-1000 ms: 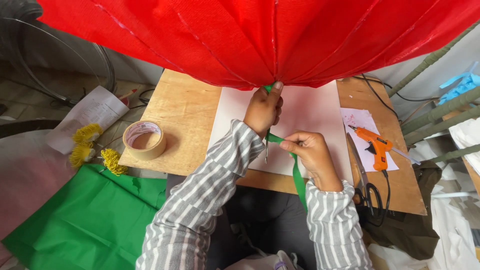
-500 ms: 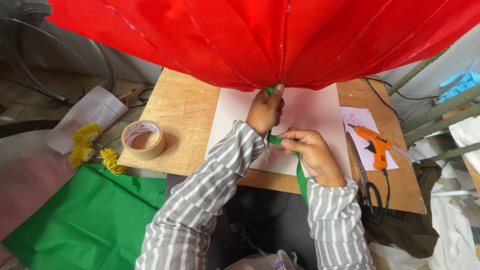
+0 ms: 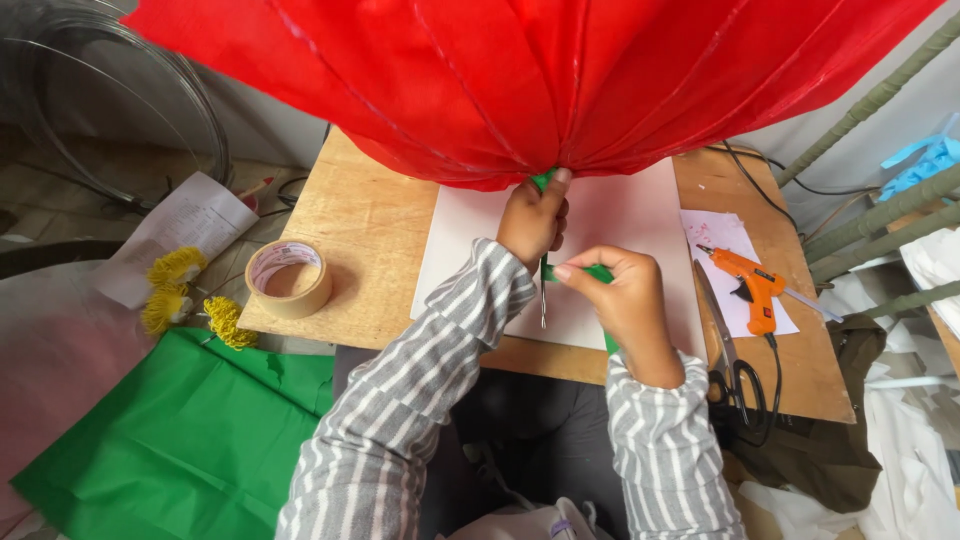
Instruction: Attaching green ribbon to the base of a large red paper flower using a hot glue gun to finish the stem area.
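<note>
Left hand pinches the green-wrapped stem right where the big red fabric bloom gathers, its grip closed to steady the metal rod hanging below. Right hand has its grip shut on the green tape strip, pulled taut across to the rod, so the wrap looks to lie tight. On the worktop: one tape roll, one orange glue gun, one pair of scissors, one white board.
</note>
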